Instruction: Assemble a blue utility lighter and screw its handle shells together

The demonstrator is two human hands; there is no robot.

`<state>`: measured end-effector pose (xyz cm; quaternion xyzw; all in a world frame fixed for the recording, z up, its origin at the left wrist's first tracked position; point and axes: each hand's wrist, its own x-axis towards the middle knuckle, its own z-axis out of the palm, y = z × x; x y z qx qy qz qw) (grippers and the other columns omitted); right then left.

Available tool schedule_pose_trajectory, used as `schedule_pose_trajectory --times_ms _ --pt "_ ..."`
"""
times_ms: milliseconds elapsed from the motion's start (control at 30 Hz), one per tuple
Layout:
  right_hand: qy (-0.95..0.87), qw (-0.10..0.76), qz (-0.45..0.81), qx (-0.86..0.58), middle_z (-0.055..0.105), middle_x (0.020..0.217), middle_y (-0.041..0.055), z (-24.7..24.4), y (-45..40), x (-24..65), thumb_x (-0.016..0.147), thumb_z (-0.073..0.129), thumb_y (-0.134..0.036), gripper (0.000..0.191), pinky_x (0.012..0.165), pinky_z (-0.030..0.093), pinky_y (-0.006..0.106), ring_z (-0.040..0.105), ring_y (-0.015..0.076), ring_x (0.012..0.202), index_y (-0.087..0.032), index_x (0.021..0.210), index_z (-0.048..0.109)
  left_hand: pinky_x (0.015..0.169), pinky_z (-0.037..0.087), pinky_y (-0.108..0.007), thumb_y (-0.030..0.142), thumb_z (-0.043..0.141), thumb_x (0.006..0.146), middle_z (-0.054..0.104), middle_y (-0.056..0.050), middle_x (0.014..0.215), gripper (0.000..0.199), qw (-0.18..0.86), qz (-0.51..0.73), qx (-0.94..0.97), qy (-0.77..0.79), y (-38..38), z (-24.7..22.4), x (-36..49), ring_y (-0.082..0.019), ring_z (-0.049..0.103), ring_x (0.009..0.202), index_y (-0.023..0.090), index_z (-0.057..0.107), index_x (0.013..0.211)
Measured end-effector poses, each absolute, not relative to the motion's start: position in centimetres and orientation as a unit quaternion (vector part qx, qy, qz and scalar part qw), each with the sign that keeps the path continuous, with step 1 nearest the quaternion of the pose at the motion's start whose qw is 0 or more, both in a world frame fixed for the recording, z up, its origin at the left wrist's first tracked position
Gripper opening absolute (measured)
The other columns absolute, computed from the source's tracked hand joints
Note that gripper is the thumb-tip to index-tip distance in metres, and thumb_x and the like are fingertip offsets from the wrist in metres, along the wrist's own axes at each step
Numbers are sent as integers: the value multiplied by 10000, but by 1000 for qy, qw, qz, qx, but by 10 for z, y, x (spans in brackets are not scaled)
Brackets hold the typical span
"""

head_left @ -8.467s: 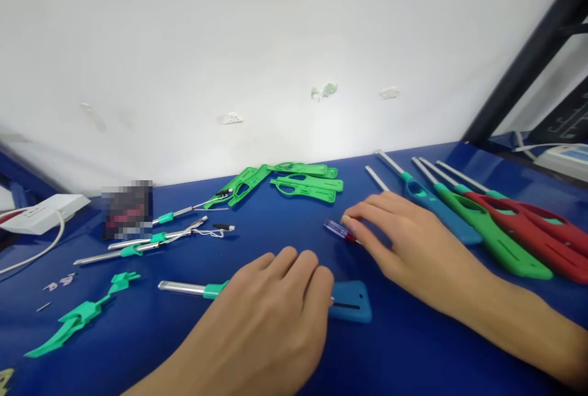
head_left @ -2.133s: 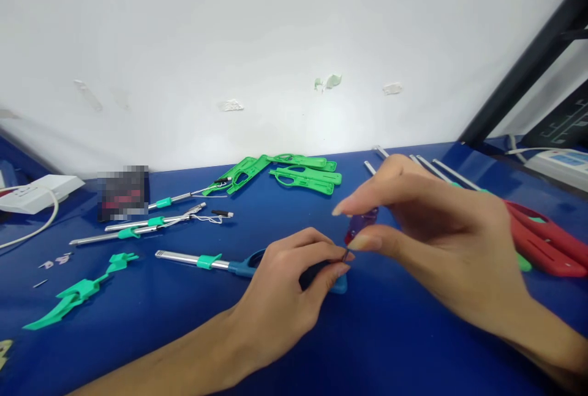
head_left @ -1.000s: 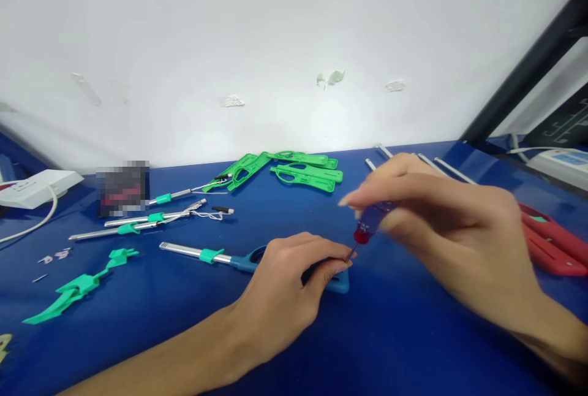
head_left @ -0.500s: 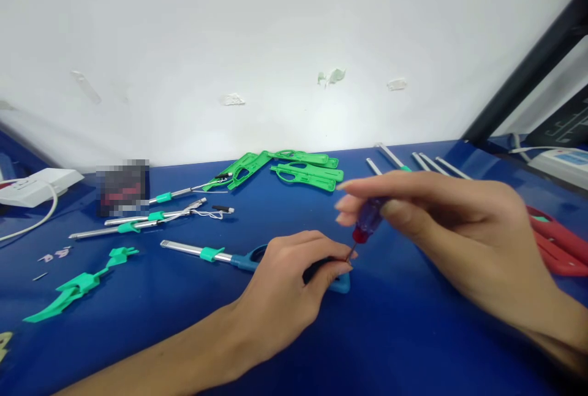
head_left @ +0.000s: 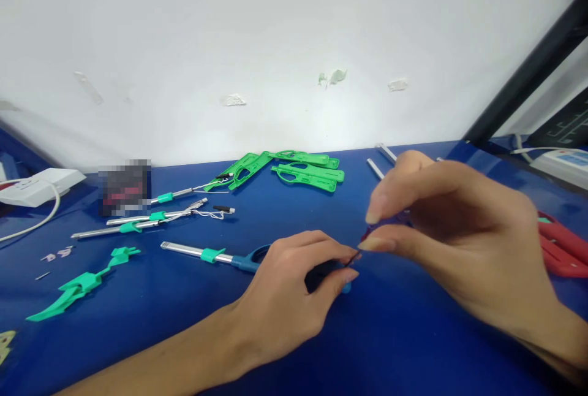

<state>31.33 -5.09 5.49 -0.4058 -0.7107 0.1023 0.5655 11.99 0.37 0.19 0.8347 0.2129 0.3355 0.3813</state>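
My left hand [head_left: 294, 285] is closed around the handle end of a blue stick lighter [head_left: 245, 263], whose metal tube with a green clip points left. Between the fingertips of my right hand [head_left: 463, 236] is a screwdriver [head_left: 388, 220] with a see-through purple handle, mostly covered by the fingers. Its thin shaft slants down to the lighter's end, by my left thumb and forefinger. What the tip touches is hidden.
Green lighter shells [head_left: 307, 175] lie near the wall. Metal tubes with wires [head_left: 138, 226] and green plastic pieces [head_left: 82, 284] are at left. Red shells [head_left: 560, 246] and more metal tubes [head_left: 375, 168] are at right. A white box [head_left: 43, 186] sits far left.
My right hand has tilted the screwdriver lower towards the right, and its fingers now pinch nearer the shaft. My left hand keeps its grip on the lighter, almost still.
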Motion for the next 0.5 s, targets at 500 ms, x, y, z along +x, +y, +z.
schedule_pose_trajectory --times_ms 500 --pt "-724 548 75 -413 736 962 -52 52 -53 314 978 764 -226 184 759 569 262 659 129 874 -352 1102 813 901 553 -256 142 640 1018 802 1 1010 161 377 329 841 206 1 2 119 -147 736 943 192 792 1025"
